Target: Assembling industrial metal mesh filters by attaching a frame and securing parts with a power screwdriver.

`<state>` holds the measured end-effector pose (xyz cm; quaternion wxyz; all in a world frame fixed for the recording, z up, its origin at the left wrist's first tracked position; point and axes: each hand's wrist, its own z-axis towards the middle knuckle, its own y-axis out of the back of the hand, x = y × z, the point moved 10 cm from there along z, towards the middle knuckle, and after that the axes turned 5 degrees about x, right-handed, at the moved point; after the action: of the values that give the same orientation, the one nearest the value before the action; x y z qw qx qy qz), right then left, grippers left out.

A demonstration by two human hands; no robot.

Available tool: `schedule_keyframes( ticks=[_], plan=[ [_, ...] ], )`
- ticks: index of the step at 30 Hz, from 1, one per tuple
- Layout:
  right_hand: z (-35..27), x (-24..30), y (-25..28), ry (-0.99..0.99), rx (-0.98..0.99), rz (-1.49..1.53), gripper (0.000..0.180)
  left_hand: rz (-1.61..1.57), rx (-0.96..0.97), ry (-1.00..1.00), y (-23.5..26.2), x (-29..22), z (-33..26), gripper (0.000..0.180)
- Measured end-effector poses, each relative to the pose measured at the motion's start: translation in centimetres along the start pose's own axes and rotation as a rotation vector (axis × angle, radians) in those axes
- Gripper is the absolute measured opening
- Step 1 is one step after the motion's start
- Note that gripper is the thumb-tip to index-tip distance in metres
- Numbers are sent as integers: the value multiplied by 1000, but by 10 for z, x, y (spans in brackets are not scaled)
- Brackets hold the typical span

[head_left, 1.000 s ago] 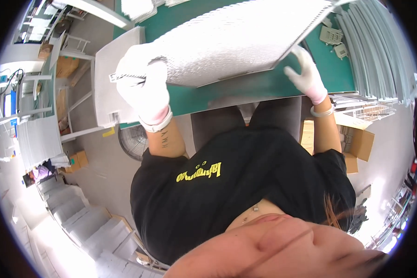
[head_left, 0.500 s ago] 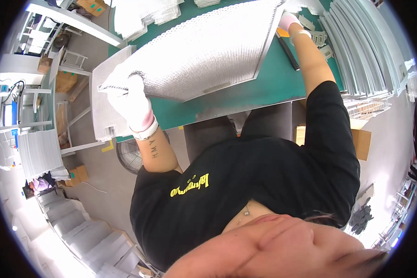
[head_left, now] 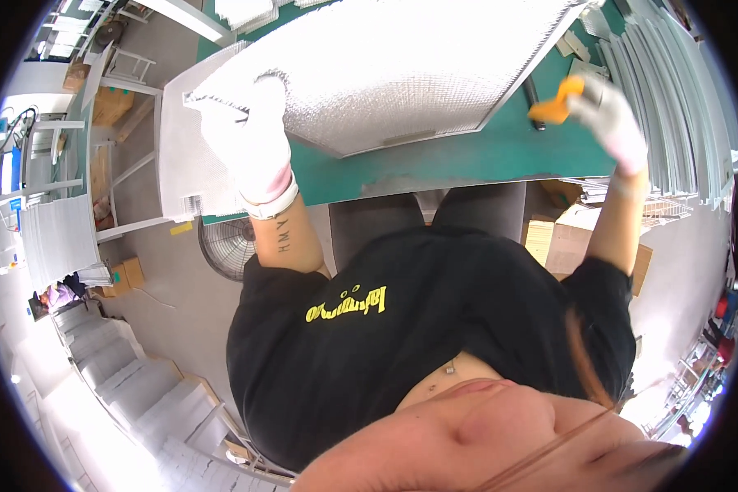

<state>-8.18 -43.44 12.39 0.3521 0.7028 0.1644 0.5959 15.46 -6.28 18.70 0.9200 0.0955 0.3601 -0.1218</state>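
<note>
My left hand (head_left: 258, 135), in a white glove, is closed on the left edge of a large silvery mesh panel (head_left: 402, 90), which is curved up over the green table (head_left: 435, 160). Bright glare washes out much of the panel's surface. To the right of the panel, my gloved right hand (head_left: 611, 127) is raised above the table, its fingers closed round an orange hand tool (head_left: 559, 100) with a bent outline; its exact kind is not clear. Below that tool lies a black bar-like tool (head_left: 535, 102), partly covered from view.
A row of upright pale sheets (head_left: 660, 98) stands along the table's right side, with small pale pieces (head_left: 578, 49) beside it. Another light panel (head_left: 176, 156) sticks out past the table's left edge. A round fan (head_left: 228, 246) and cardboard boxes (head_left: 570, 238) stand below.
My right hand has come back from the panel's far right corner toward me and to the right, now with the orange tool lifted in it. My left hand still grips the panel, which has shifted slightly.
</note>
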Motion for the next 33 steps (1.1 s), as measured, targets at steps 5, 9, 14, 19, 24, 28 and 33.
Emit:
schedule_keyframes(
  ticks=[5,9,14,19,24,28,33],
  plan=[
    [-22,78,-119,406,-90,-305,19,-110,-15,-45,-6,6,2,28],
    [0,70,-143,397,-91,-423,11,-104,12,-27,-16,-2,9,27],
    [16,73,-162,372,60,-539,11,-171,69,-68,-17,-6,6,22],
    [24,69,-175,463,110,-565,13,-179,86,2,-16,4,1,33],
    [3,46,-162,419,-97,-451,13,-176,48,-2,-10,10,-5,33],
    [-36,8,-83,319,-690,-183,11,-97,136,-99,-19,-14,1,26],
    [-43,-160,-29,-122,-714,145,33,-155,63,-113,-17,-34,2,16]
  ],
)
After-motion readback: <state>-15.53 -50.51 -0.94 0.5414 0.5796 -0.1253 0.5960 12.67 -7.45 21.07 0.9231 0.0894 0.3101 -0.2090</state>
